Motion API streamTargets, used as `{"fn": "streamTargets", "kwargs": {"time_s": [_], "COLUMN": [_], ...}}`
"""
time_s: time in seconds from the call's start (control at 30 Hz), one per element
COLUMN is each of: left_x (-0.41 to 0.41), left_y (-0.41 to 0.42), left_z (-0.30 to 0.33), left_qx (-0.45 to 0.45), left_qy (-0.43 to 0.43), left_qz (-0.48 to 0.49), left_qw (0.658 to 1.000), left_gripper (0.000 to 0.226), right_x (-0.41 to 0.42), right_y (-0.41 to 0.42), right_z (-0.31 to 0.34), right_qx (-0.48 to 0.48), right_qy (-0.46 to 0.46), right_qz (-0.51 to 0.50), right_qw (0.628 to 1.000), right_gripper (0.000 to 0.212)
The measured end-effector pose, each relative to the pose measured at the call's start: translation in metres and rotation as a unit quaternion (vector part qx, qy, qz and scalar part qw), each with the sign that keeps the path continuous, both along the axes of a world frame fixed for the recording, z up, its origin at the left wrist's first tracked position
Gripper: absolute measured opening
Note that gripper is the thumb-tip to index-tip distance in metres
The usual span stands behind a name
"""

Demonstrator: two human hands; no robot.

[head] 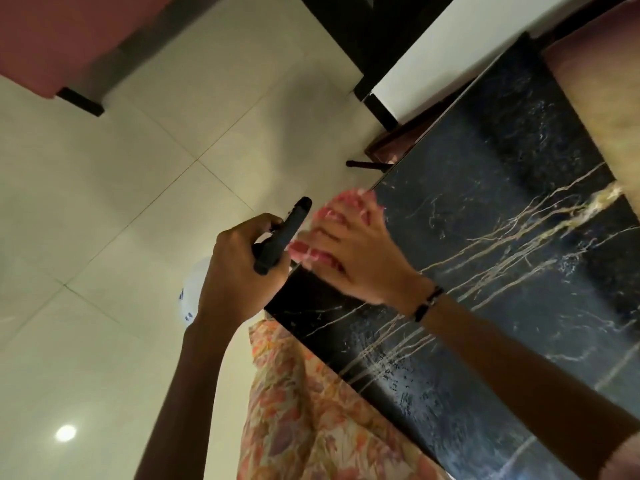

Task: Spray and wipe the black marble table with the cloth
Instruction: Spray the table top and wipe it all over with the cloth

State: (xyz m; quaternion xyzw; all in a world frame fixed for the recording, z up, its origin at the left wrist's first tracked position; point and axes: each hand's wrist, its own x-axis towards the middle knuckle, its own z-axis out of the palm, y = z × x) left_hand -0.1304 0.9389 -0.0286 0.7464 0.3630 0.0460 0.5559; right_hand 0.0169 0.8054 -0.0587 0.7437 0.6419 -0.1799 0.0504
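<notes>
The black marble table (485, 209) with pale gold veins fills the right of the head view, and fine droplets dot its surface. My left hand (239, 271) grips a spray bottle by its black trigger head (282, 237). The bottle's white body (194, 292) hangs below my hand, off the table's left edge. My right hand (349, 258) presses a pink cloth (332, 216) flat on the table's left edge, fingers spread over it. The cloth is blurred.
Cream floor tiles (121, 202) spread to the left. A pinkish seat on dark legs (52, 39) stands at the top left. More dark furniture (377, 36) lies beyond the table. A tan runner (609, 109) covers the table's far right. My floral garment (311, 410) hangs below.
</notes>
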Motion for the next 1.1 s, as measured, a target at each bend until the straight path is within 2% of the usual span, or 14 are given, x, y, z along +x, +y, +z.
{"fn": "streamTargets", "kwargs": {"time_s": [0.1, 0.17, 0.23, 0.47, 0.63, 0.8, 1.0, 1.1], "left_x": [-0.015, -0.025, -0.034, -0.065, -0.083, -0.093, -0.111, -0.121], "left_y": [-0.003, -0.005, -0.006, -0.016, -0.025, -0.040, -0.072, -0.091], "left_z": [-0.003, -0.005, -0.006, -0.004, -0.009, -0.004, -0.005, -0.008], "left_qx": [-0.010, -0.013, -0.010, -0.009, -0.008, 0.000, 0.024, 0.023], "left_qy": [-0.002, 0.004, 0.005, 0.018, 0.027, -0.002, -0.008, -0.003], "left_qz": [0.022, 0.042, 0.061, 0.090, 0.101, 0.122, 0.162, 0.171], "left_qw": [1.000, 0.999, 0.998, 0.996, 0.994, 0.993, 0.986, 0.985], "left_gripper": [0.020, 0.020, 0.020, 0.021, 0.020, 0.021, 0.022, 0.016], "right_x": [0.044, 0.048, 0.028, -0.122, -0.100, -0.077, -0.106, -0.106], "right_y": [0.001, 0.000, 0.002, -0.005, -0.020, -0.011, -0.026, -0.036], "right_z": [0.000, 0.000, -0.003, -0.011, -0.014, -0.016, -0.019, -0.020], "right_qx": [-0.008, -0.027, -0.020, 0.043, 0.072, 0.068, 0.103, 0.120], "right_qy": [-0.069, -0.083, -0.081, 0.031, 0.028, -0.026, -0.033, -0.070], "right_qz": [-0.075, -0.103, -0.092, -0.036, 0.043, -0.084, 0.058, 0.124], "right_qw": [0.995, 0.991, 0.992, 0.998, 0.996, 0.994, 0.992, 0.983], "right_gripper": [0.043, 0.044, 0.044, 0.035, 0.045, 0.044, 0.043, 0.044]}}
